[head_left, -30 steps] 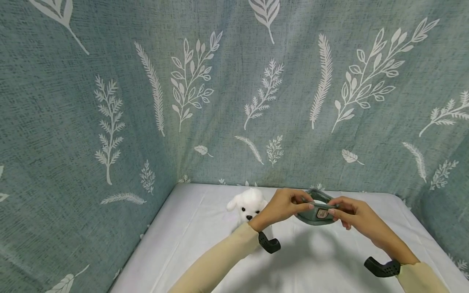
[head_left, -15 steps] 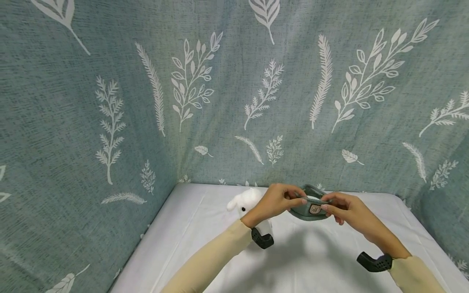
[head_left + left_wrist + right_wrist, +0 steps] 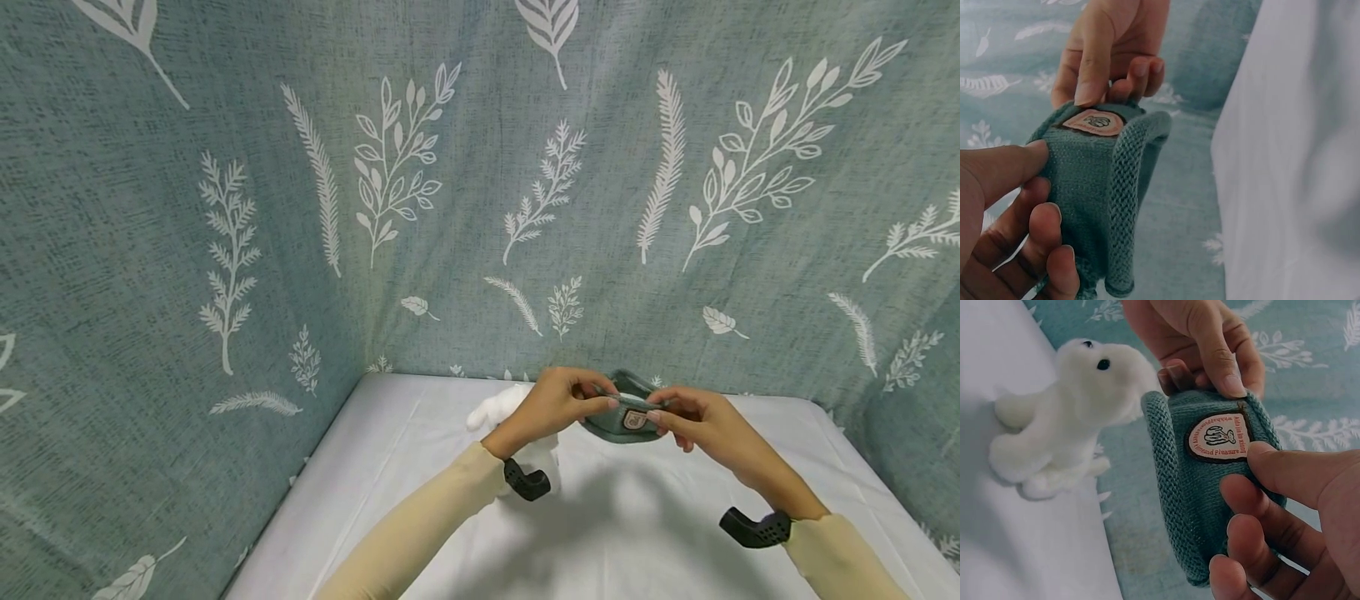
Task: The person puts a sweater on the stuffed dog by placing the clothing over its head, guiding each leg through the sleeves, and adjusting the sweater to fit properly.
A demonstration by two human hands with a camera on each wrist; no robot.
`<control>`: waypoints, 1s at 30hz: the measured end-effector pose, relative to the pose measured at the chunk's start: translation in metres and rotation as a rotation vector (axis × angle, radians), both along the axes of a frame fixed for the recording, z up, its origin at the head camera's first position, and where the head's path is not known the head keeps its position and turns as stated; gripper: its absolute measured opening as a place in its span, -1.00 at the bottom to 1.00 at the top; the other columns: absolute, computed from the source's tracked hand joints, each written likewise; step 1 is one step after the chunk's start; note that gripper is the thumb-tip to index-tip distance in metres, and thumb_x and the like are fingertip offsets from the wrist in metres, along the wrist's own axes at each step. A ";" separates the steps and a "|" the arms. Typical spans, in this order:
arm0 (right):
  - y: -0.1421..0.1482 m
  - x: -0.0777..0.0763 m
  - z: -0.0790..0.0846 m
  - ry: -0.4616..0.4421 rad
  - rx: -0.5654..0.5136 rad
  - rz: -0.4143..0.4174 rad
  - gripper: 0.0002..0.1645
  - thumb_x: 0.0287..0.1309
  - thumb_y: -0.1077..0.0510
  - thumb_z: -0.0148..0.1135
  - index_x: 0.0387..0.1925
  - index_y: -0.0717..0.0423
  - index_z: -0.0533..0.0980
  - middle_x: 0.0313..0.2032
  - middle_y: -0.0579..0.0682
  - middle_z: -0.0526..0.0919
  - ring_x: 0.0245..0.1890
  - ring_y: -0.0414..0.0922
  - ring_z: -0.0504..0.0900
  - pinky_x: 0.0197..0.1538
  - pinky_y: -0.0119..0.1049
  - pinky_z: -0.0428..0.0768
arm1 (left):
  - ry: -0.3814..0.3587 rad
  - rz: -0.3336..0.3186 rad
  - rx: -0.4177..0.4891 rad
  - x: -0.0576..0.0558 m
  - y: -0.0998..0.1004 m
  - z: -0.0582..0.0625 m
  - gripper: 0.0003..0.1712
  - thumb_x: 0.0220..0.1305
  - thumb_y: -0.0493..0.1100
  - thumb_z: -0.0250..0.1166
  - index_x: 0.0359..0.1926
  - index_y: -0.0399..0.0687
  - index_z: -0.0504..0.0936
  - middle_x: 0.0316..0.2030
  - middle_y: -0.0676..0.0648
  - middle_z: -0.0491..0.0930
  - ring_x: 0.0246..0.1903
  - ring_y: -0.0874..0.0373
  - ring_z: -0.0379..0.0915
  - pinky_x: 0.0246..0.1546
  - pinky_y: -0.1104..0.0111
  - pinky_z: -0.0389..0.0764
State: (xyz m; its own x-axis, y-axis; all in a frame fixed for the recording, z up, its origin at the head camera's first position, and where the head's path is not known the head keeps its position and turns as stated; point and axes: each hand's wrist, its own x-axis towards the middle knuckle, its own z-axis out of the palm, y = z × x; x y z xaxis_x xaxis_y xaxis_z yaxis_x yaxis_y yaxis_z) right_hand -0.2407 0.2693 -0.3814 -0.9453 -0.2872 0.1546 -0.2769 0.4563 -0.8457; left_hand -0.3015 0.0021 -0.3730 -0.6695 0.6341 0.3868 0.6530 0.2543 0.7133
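Both hands hold a green knitted band (image 3: 611, 427) above the white surface; it has a rolled edge and a shield-shaped patch (image 3: 1217, 439) with red lettering. My left hand (image 3: 557, 406) pinches the band's rim to the left of the patch. On the patch's other side, my right hand (image 3: 703, 423) pinches the same rim, its thumb at the patch's edge. Its opening gapes on the far side in the head view. A white plush dog (image 3: 1097, 394) sits upright behind my left hand; in the head view its face is hidden by that hand.
The table (image 3: 420, 450) has a white cloth over it. Green-grey fabric (image 3: 480, 208) printed with white leaves hangs at the back and sides. Each wrist wears a black device (image 3: 756, 529) below the hand.
Both hands have shifted left and slightly up with the knitted band between them. The left hand now covers the plush dog's eyes and nose, which showed a second ago.
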 end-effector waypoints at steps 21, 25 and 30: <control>-0.038 -0.016 0.013 0.024 -0.009 0.049 -0.59 0.40 -0.03 0.31 0.14 0.08 0.56 -0.31 0.13 0.66 -0.51 -0.03 0.50 -0.40 -0.20 0.56 | 0.016 0.055 0.003 -0.003 -0.040 0.011 -0.82 0.40 0.02 0.38 -0.06 0.13 0.78 -0.41 0.11 0.64 -0.50 0.00 0.60 -0.48 0.35 0.60; -0.046 -0.021 0.013 0.030 -0.022 0.062 -0.60 0.41 -0.03 0.31 0.14 0.09 0.56 -0.31 0.14 0.67 -0.50 -0.03 0.50 -0.40 -0.20 0.56 | 0.022 0.066 0.009 -0.004 -0.049 0.011 -0.81 0.41 0.02 0.38 -0.05 0.13 0.77 -0.39 0.12 0.65 -0.51 0.08 0.57 -0.49 0.36 0.55; -0.055 -0.026 0.013 0.027 -0.040 0.073 -0.61 0.41 -0.01 0.30 0.14 0.09 0.56 -0.31 0.14 0.67 -0.49 -0.03 0.51 -0.40 -0.21 0.57 | 0.027 0.084 0.018 -0.006 -0.059 0.011 -0.81 0.41 0.02 0.38 -0.05 0.12 0.78 -0.38 0.11 0.66 -0.51 0.10 0.55 -0.50 0.35 0.55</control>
